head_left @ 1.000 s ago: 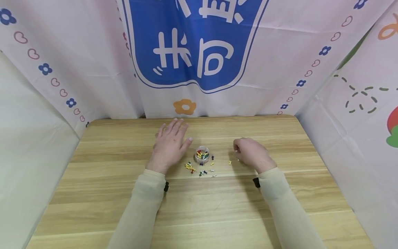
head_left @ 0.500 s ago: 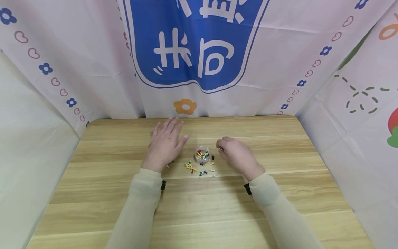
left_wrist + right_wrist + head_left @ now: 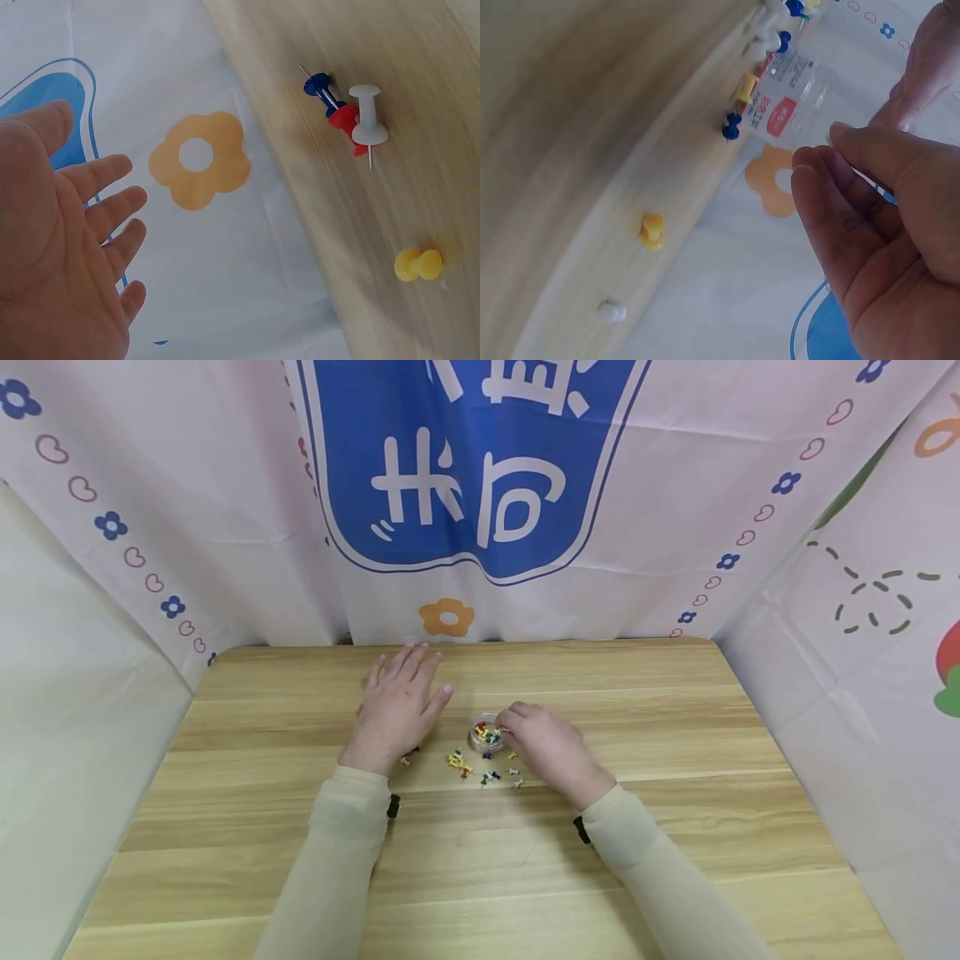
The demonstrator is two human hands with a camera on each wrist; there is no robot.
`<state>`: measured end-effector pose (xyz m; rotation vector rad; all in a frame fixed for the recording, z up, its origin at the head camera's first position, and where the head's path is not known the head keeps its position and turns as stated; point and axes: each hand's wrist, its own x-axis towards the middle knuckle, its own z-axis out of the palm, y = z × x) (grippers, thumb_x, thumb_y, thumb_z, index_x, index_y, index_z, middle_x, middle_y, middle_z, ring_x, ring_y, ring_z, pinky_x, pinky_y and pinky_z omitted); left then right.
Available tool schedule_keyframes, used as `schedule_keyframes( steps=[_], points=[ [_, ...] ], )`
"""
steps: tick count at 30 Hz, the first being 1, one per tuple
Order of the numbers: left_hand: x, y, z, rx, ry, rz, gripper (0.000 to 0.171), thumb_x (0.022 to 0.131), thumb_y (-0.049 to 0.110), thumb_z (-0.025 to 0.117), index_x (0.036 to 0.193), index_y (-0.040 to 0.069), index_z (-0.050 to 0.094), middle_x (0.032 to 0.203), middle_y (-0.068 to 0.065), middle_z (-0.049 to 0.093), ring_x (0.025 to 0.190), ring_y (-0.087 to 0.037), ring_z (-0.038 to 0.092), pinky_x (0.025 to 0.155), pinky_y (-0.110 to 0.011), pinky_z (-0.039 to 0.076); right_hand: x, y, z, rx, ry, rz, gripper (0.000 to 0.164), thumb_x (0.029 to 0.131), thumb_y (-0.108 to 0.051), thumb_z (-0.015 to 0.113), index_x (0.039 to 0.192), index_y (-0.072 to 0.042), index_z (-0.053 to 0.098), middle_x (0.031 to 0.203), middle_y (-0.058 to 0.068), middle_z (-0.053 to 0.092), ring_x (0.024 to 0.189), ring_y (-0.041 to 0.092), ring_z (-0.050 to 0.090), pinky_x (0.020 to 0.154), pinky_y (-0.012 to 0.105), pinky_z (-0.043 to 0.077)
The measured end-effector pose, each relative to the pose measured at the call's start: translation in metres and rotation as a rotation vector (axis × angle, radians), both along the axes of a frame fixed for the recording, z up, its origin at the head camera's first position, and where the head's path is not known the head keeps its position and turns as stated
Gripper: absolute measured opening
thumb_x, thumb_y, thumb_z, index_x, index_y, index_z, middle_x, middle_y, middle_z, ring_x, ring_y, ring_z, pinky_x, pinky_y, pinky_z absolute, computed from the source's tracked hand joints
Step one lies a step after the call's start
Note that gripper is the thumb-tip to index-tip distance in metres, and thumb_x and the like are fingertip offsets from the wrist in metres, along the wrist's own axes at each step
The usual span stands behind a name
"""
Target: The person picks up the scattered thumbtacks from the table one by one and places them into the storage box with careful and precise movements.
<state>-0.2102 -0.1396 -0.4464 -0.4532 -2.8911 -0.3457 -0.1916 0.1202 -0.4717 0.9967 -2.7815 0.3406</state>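
Observation:
A small clear round tub (image 3: 486, 742) holds push pins in red, yellow, green and white. My right hand (image 3: 553, 747) is at the tub's right rim, thumb and fingertips drawn together. A pale push pin (image 3: 505, 730) shows faintly at the fingertips in the head view; the right wrist view hides it. My left hand (image 3: 397, 706) is spread, palm down, left of the tub. By its wrist lie a yellow push pin (image 3: 418, 265), a white push pin (image 3: 367, 116), and red and blue ones partly overlapped.
Loose push pins lie before the tub: a yellow cluster (image 3: 456, 762), a green one (image 3: 484, 781) and white ones (image 3: 517, 783). In the right wrist view, a yellow pin (image 3: 652, 231) and a white pin (image 3: 613, 311) lie apart. A printed cloth (image 3: 637, 568) hangs behind the table.
My right hand has moved left from the table's right part to the tub, with a pale push pin at its fingertips. The left hand shifted slightly left, uncovering pins beside its wrist.

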Motion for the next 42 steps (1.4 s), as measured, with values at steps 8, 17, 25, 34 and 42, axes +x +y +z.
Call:
schedule_keyframes(
  steps=[8,17,25,34,42],
  points=[
    [-0.001,0.001,-0.001,-0.011,-0.012,0.0,0.067,0.108,0.055,0.038,0.159,0.012,0.041,0.168,-0.012,0.031,0.155,-0.034,0.023,0.126,-0.058,0.007,0.001,0.0,0.001,0.002,-0.017,-0.019,0.024,0.095,-0.018,0.075,0.119,-0.013,0.074,0.115,0.001,0.072,0.101,0.016,0.069,0.082,0.029,0.06],
    [0.0,0.003,0.0,-0.021,-0.035,-0.001,0.068,0.108,0.057,0.035,0.16,0.013,0.039,0.17,-0.01,0.027,0.156,-0.032,0.019,0.127,-0.056,0.002,-0.003,0.009,0.008,-0.041,-0.01,-0.043,0.016,0.095,-0.016,0.074,0.111,-0.013,0.076,0.106,-0.002,0.073,0.094,0.013,0.069,0.079,0.027,0.061],
    [0.001,0.008,-0.001,-0.044,-0.048,-0.015,0.068,0.109,0.056,0.034,0.162,0.013,0.037,0.17,-0.012,0.026,0.157,-0.032,0.016,0.127,-0.055,-0.001,-0.008,0.03,0.02,-0.061,-0.063,-0.09,0.014,0.099,-0.015,0.07,0.111,-0.011,0.075,0.103,-0.002,0.071,0.09,0.013,0.068,0.078,0.029,0.06],
    [0.003,0.02,-0.002,-0.075,-0.069,-0.045,0.068,0.109,0.056,0.034,0.162,0.014,0.035,0.172,-0.01,0.02,0.158,-0.031,0.012,0.126,-0.053,-0.006,-0.013,0.052,0.024,0.032,-0.222,-0.146,0.015,0.096,-0.011,0.071,0.109,-0.008,0.076,0.103,0.003,0.073,0.091,0.018,0.069,0.081,0.036,0.06],
    [0.007,0.028,-0.003,-0.08,-0.074,-0.058,0.068,0.109,0.056,0.032,0.163,0.016,0.034,0.172,-0.008,0.018,0.158,-0.028,0.008,0.125,-0.05,-0.012,-0.016,0.069,0.025,0.086,-0.327,-0.18,0.018,0.095,-0.003,0.064,0.107,-0.008,0.076,0.105,0.005,0.074,0.092,0.02,0.068,0.083,0.04,0.06]
  ],
)
